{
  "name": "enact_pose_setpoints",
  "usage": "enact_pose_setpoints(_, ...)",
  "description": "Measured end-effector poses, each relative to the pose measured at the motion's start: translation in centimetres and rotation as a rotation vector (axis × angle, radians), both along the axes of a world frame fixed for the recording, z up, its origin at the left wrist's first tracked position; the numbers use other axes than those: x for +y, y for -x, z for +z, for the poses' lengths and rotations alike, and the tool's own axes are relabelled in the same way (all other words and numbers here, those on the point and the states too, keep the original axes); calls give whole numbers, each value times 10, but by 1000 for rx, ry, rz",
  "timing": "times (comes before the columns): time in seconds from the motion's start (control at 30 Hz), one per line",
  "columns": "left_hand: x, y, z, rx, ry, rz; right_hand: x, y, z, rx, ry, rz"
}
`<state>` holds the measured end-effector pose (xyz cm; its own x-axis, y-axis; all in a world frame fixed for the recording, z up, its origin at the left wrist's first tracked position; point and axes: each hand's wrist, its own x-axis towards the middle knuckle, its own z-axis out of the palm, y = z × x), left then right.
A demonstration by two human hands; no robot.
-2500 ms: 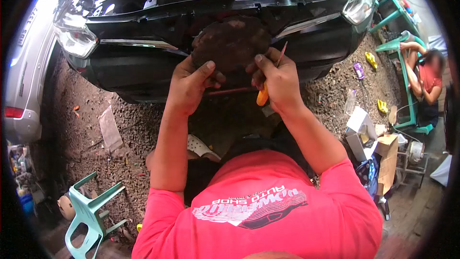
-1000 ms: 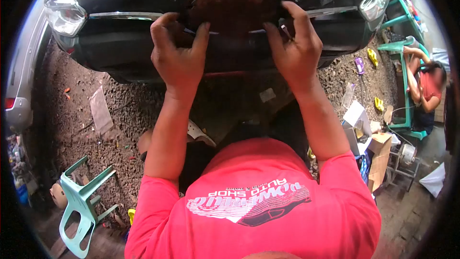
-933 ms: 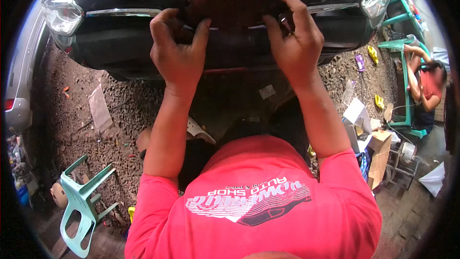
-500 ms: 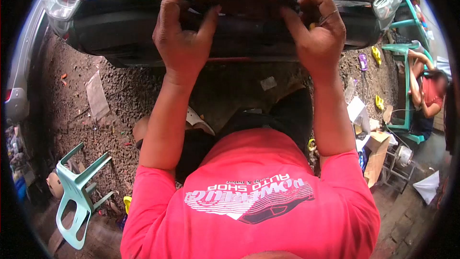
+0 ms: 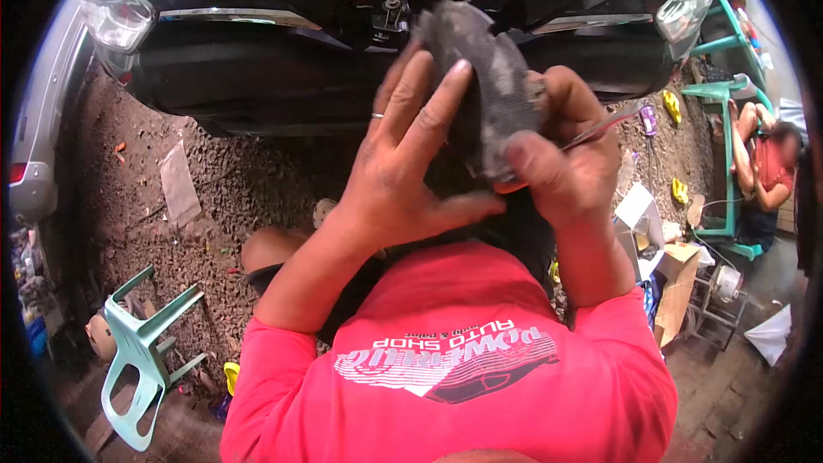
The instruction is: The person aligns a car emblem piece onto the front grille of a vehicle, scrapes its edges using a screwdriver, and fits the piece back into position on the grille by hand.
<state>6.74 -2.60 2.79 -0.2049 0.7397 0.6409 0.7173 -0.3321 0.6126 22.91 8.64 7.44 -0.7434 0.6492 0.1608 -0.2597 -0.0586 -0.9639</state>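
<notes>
A curved dark plastic trim piece (image 5: 493,77) with a mesh-like, dusty surface is held up on its end, tilted, before the car's front. My right hand (image 5: 570,154) grips its lower right end, thumb on the face. A thin metal tool (image 5: 604,127), partly reddish and blurred, sticks out of the same hand; its kind is not clear. My left hand (image 5: 403,154) lies against the piece's left side with its fingers stretched and spread. Behind the piece is the black front bumper (image 5: 257,77), with a metal fastener (image 5: 392,5) showing above it.
A headlight (image 5: 120,21) sits at each end of the car front. A green plastic chair (image 5: 141,351) lies on the gravel at left. At right are an open cardboard box (image 5: 677,283), yellow items (image 5: 671,106) and a seated person (image 5: 767,171). Another car (image 5: 43,120) stands far left.
The trim piece has come away from the car front, nearer to me, and has turned from level to nearly upright. My left hand has spread its fingers. The fastener behind now shows.
</notes>
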Motion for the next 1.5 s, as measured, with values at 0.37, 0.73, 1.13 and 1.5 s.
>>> enact_pose_setpoints(0.37,23,25,-20,-1605,-57,-401,33,25,-5,-231,-730,-472)
enact_pose_setpoints(0.73,31,37,-21,-1059,141,92,61,41,-28,-316,-709,-681)
enact_pose_setpoints(1.13,30,34,-44,-436,-66,299,61,45,-20,-215,-909,-721)
enact_pose_setpoints(1.5,25,33,-34,-122,17,331,67,51,-25,-254,-1244,-783)
